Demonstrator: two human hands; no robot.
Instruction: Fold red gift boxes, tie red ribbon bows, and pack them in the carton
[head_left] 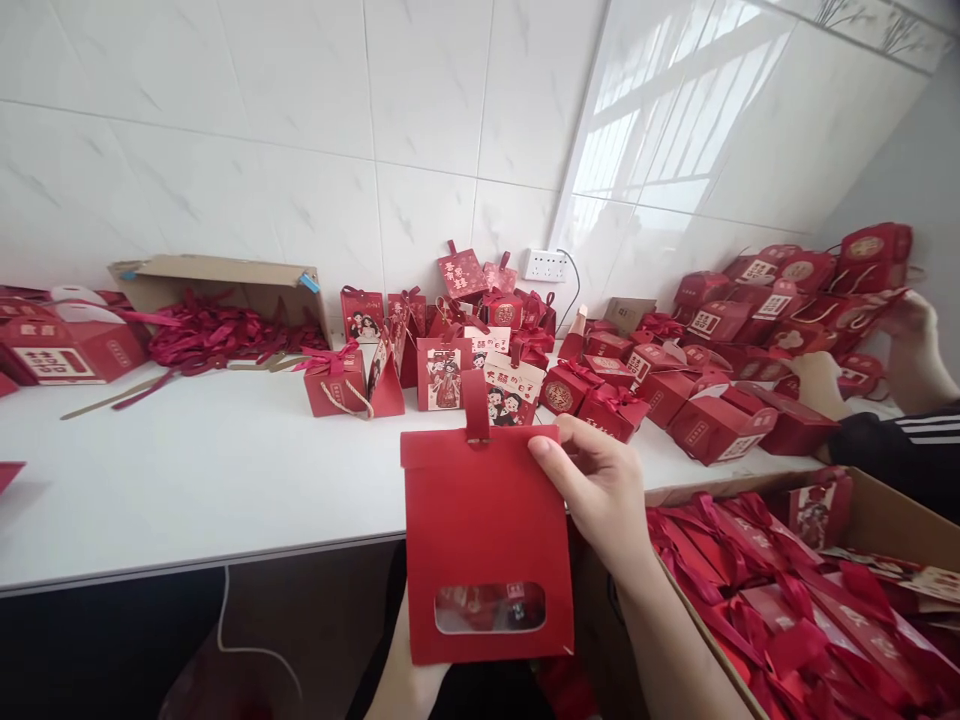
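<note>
Red cardboard everywhere on my feed, lol. Front and centre I've got a flat-fronted red cardboard gift bag (484,515) with a red strap loop (476,405) on top and a clear, round-cornered window (490,608) low on its face; something printed shows through, too dim to read. It's held up just off the front edge of a smooth white counter (225,480). My right hand (606,480) is pinching the bag's upper right corner, thumb flat on the front. My left hand (421,678) is at the bottom edge, mostly hidden behind the bag, so I can't tell if it's gripping or just propping.

Along the counter's back edge, left of middle, a tan cardboard carton (225,267) lies open toward me with a tangle of dark red satin ribbons (214,335) spilling out. Mid back edge has a cluster of small red printed gift bags (444,375). Toward the right end, it's heaps of red paper gift boxes (724,425), and a co-worker's two hands (821,380) are in among them. Below the front right corner, a deep brown cardboard box (892,495) is stuffed with ribbon-tied red packages (795,610).
</note>
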